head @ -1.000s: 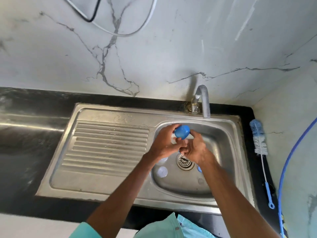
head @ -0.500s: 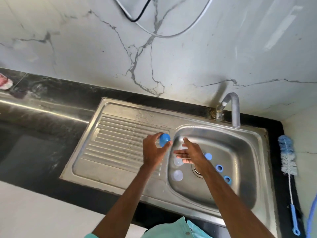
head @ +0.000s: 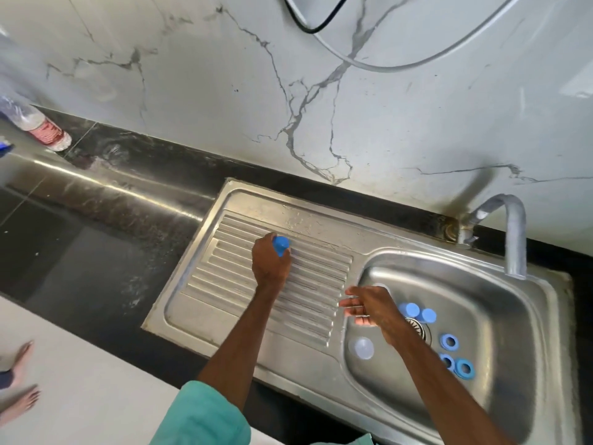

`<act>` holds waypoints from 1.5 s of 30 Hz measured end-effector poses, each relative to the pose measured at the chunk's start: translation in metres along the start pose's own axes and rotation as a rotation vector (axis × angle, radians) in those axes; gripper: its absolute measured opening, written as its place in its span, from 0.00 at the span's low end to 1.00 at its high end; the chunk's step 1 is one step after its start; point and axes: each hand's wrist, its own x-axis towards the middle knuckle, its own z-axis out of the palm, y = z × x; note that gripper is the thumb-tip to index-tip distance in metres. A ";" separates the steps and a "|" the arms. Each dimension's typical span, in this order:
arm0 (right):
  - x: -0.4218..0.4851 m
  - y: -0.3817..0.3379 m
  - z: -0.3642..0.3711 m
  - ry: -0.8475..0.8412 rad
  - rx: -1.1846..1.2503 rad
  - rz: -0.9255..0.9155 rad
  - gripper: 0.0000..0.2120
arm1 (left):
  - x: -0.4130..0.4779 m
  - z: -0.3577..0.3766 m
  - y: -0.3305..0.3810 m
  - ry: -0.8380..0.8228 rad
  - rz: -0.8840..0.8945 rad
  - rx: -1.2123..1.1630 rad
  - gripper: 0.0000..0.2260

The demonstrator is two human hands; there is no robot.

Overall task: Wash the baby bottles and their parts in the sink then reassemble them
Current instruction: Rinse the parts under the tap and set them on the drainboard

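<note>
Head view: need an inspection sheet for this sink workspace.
Surface: steel sink with ribbed drainboard, set in a black counter.
Job's things: blue cap over the drainboard; in the basin, two loose blue caps, three blue rings, one clear dome piece.
Clutter: red-labelled plastic bottle, counter's far left.
Grippers: left hand grips the blue cap; right hand open at the basin's left edge, holding nothing.
Cables: black cable and white cable on the wall.
Surroundings: marble-pattern wall, tap, bare feet lower left.
</note>
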 end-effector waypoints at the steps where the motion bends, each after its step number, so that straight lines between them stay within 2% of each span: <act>1: 0.001 0.000 0.000 0.001 0.001 0.002 0.10 | 0.000 -0.002 -0.006 0.018 -0.016 0.012 0.19; 7: 0.003 0.000 0.009 -0.024 -0.011 0.006 0.10 | -0.001 -0.013 -0.037 0.153 -0.094 0.012 0.20; 17: -0.001 0.005 0.018 -0.059 -0.050 -0.026 0.08 | 0.019 -0.015 -0.067 0.099 -0.054 0.005 0.25; 19: -0.004 0.005 0.016 -0.060 -0.043 -0.037 0.08 | 0.019 -0.016 -0.066 0.090 -0.054 0.007 0.29; 22: -0.007 0.007 0.011 -0.060 -0.029 -0.036 0.08 | 0.007 -0.019 -0.053 0.126 -0.100 0.046 0.43; 24: -0.009 0.010 0.005 -0.054 -0.016 -0.029 0.08 | -0.009 -0.016 -0.046 0.176 -0.010 0.036 0.46; 26: -0.012 0.016 -0.003 -0.032 -0.013 -0.042 0.08 | -0.034 -0.005 -0.038 0.187 0.148 0.027 0.42; 31: -0.015 0.043 -0.036 0.053 0.002 -0.068 0.09 | -0.113 0.031 0.003 0.013 0.429 0.010 0.36; 35: -0.014 0.074 -0.073 0.215 0.051 -0.113 0.05 | -0.160 0.067 0.038 -0.149 0.587 0.000 0.26; 39: -0.006 0.107 -0.114 0.546 -0.249 -0.227 0.05 | -0.193 0.100 0.069 -0.337 0.747 0.047 0.20; 42: 0.018 0.137 -0.142 0.628 -0.376 -0.327 0.12 | -0.207 0.118 0.085 -0.457 0.842 0.137 0.19; 45: 0.050 0.149 -0.160 0.669 -0.465 -0.426 0.14 | -0.206 0.138 0.090 -0.554 0.853 0.249 0.18</act>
